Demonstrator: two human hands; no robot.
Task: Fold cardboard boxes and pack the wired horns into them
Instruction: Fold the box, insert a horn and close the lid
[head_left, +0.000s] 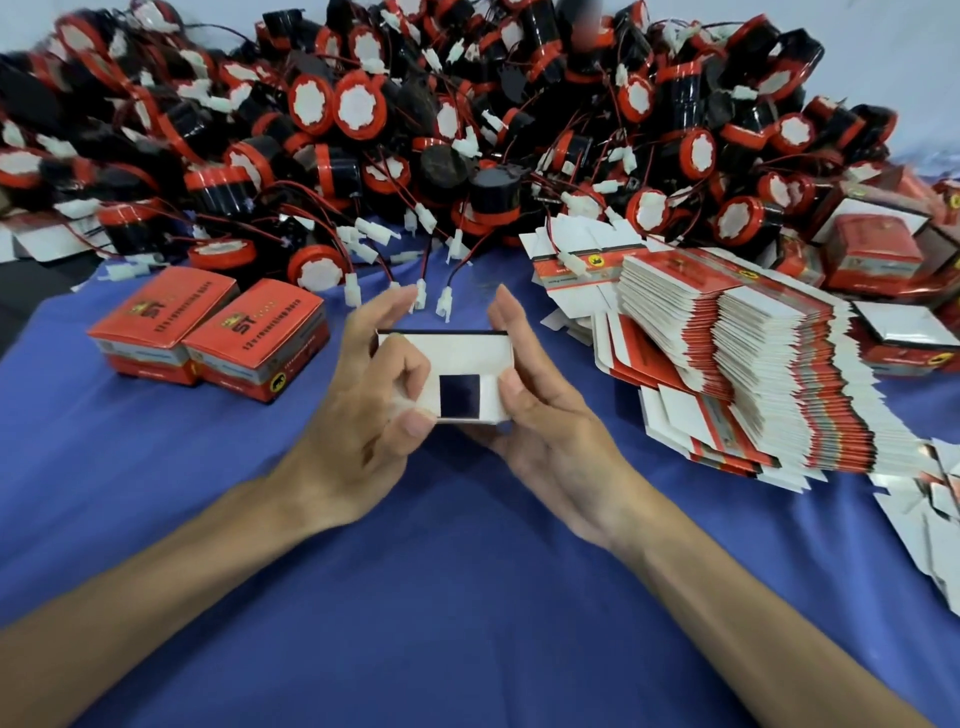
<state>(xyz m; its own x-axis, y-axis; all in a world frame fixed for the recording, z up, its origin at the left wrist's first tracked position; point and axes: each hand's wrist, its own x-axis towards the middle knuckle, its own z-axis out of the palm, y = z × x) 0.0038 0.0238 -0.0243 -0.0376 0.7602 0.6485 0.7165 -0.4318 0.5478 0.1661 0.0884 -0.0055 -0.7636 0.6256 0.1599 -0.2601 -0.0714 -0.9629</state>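
Blue cloth (467, 597) is spread over the worktop, and behind it a deep heap of wired horns (395, 130), black and red with white connectors on thin leads, is piled against a pale wall. Two finished red boxes (208, 332) are set side by side to the left; a slanting stack of flat box blanks (753, 374) is laid to the right, with a few more made-up boxes near the right edge.

Between both hands, just above the cloth, a part-folded box (447, 376) is held with its white inside turned towards the camera. A dark square gap is seen where the end flaps have not yet met. The left hand (363, 405) is closed around the box's left end, its thumb pressed along the lower edge and a finger laid on the white flap. The right hand (540, 410) is cupped at the right end, thumb on the flap, fingers held straight behind; each grip is thus pinching the cardboard.

The step in hand is judged to be the closing of one end. It would be done well if the side flaps were pushed in square first, the box walls kept at right angles by the supporting fingers, and the last flap's tab tucked fully along its crease. Cardboard this thin is likely to buckle if squeezed, so light, even pressure is advised.
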